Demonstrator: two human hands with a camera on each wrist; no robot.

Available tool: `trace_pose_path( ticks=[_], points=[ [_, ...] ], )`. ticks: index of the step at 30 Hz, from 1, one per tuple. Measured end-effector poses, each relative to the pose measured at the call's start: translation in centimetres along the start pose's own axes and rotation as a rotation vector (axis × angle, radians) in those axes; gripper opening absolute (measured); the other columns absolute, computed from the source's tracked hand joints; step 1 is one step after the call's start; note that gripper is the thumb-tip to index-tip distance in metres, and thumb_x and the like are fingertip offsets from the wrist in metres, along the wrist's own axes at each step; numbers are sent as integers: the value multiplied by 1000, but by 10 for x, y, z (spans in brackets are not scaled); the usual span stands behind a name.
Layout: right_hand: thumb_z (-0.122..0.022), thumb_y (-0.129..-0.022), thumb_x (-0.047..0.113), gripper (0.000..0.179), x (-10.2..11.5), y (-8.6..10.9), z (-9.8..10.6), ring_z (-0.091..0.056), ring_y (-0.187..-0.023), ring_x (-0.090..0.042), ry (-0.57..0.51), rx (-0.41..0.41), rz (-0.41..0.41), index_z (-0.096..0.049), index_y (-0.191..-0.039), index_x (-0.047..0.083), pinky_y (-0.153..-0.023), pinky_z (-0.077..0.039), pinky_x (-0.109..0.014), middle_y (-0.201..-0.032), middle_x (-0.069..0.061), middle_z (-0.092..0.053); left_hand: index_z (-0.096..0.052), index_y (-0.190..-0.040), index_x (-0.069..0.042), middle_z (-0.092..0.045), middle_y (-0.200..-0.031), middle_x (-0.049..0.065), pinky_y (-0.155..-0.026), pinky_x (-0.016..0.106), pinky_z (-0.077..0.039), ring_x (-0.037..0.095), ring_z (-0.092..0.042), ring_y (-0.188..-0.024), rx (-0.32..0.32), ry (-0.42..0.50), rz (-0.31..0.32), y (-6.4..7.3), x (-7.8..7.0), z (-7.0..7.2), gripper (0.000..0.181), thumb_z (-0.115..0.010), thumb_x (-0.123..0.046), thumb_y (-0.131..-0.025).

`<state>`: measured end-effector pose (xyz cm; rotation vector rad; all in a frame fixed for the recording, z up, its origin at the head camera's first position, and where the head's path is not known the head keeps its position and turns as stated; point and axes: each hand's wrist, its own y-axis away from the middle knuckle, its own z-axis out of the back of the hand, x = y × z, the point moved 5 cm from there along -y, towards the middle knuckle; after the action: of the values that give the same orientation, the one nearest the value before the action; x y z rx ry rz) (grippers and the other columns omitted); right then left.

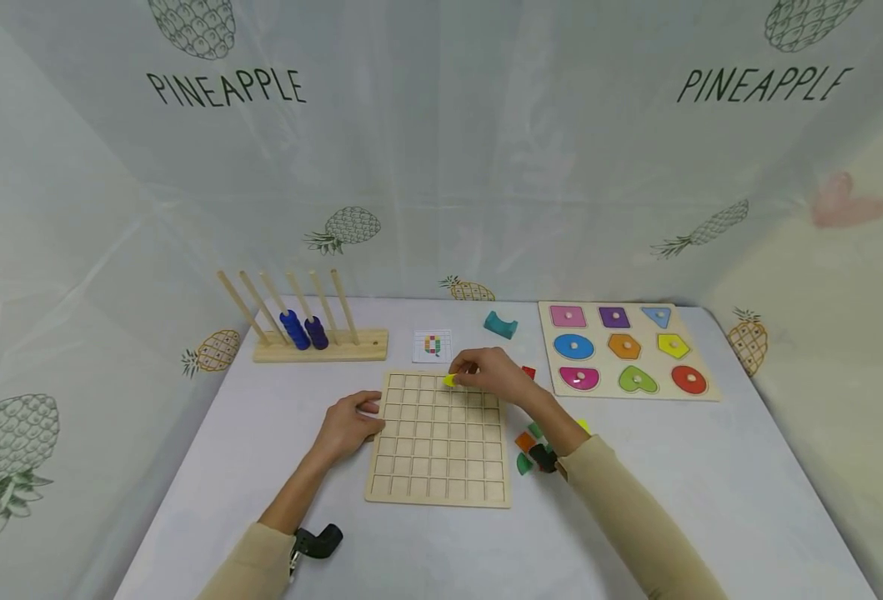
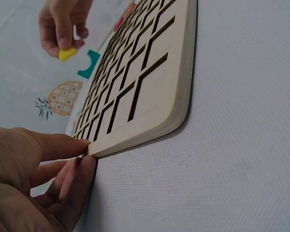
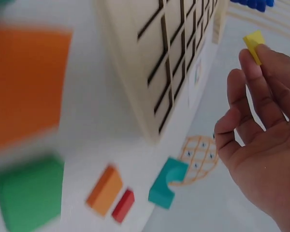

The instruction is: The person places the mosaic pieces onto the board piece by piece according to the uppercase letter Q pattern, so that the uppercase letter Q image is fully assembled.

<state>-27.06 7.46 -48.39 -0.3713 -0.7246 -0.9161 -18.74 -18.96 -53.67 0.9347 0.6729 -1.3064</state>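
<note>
My right hand (image 1: pixel 494 373) pinches a small yellow block (image 3: pixel 253 44) between thumb and index finger, over the far edge of a wooden grid board (image 1: pixel 438 496). The other fingers are loosely bent in the right wrist view. At the board's left edge, my left hand (image 1: pixel 347 427) holds the rim with thumb and finger, as the left wrist view (image 2: pixel 53 159) shows up close. The board's square cells hold no pieces where visible. Just beyond it lies a small pattern card (image 1: pixel 432 346) with a coloured figure on a printed grid.
Loose coloured blocks, among them an orange one (image 1: pixel 525 442) and a green one (image 1: pixel 524 463), lie right of the board, partly under my right forearm. A teal arched block (image 1: pixel 500 325) lies farther back. A peg stand (image 1: pixel 321 354) with blue beads stands back left, a shape puzzle (image 1: pixel 606 392) back right.
</note>
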Motion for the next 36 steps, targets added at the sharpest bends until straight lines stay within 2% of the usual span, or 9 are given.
trace_pose_path(
  ticks=[7,15,23,36],
  points=[
    [-71,-94,16,7,4,-19,-29,-61,-81,-11,-57,89,-9,-74,-100,15,-76,-52,-28,-86,9,-70,-62,-134,-4,-67,-110,13,-65,29,-61,19,-70,-89,-2,16,7,0,1,-1,55,-76,-3,-81],
    [-69,-95,14,7,11,-30,-48,-59,-78,-9,50,120,23,-75,-99,16,-74,-52,-24,-87,8,-70,-63,-134,-3,-68,-107,12,-66,29,-61,21,-71,-90,-5,4,-8,1,1,0,54,-77,-4,-82],
    [-70,-95,21,6,14,-31,-55,-59,-81,-9,138,122,24,-75,-97,20,-77,-52,-24,-86,12,-67,-63,-134,-2,-68,-105,13,-66,30,-61,21,-71,-89,-9,24,2,2,1,1,54,-76,-3,-81],
    [-72,-94,18,5,17,-31,-57,-56,-84,-10,198,109,51,-77,-96,18,-77,-51,-26,-91,7,-64,-63,-134,-3,-69,-104,12,-65,30,-61,20,-71,-89,-7,31,-9,1,2,0,54,-75,-4,-82]
  ],
)
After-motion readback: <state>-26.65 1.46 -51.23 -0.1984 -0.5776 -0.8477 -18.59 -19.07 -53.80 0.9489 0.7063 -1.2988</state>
